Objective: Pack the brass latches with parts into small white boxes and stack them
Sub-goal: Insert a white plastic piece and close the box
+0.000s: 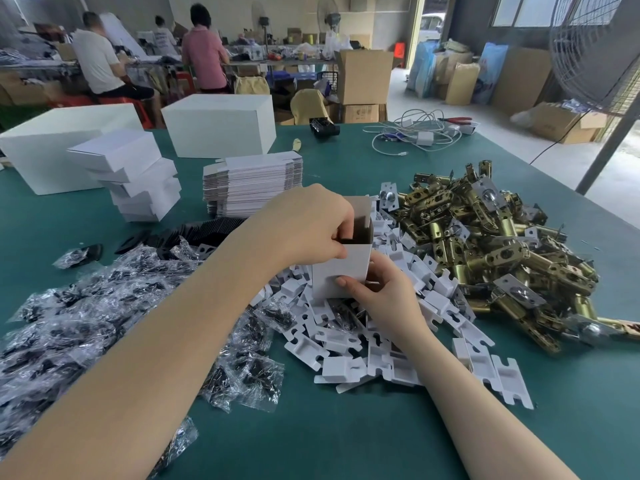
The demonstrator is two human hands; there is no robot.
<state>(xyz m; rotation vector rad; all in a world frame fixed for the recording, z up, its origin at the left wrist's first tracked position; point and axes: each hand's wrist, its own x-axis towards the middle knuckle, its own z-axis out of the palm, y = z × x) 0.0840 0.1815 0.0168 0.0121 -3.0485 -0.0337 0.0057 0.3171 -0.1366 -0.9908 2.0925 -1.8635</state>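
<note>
Your left hand [311, 226] is curled over the open top of the small white cardboard box [341, 271], fingers hooked inside the mouth & thumb on the outer front wall, so it's gripping the rim. Your right hand [381, 299] holds the same box low down: thumb flat on the white front face, other fingers wrapped behind the right side. Both hands closed round it, neither spread. The box stands upright, top flap [362, 211] raised at the back, brown inside showing. Can't tell what's in it; the left fingers hide the opening.

The box sits over the heap of white moulded plastic inserts [349, 344], mid-table on the green table top [346, 438]. Right of that, touching the heap's edge, is the pile of brass tubular latches [485, 244] w/ silver plates mixed in. Left of the inserts: a spread of clear plastic bags w/ black parts [86, 306].

Behind your left hand is the stack of flat unfolded white cartons [252, 181]; further left a leaning stack of closed small white boxes [138, 178]. Two big white cartons [221, 123] stand at the far edge.
</note>
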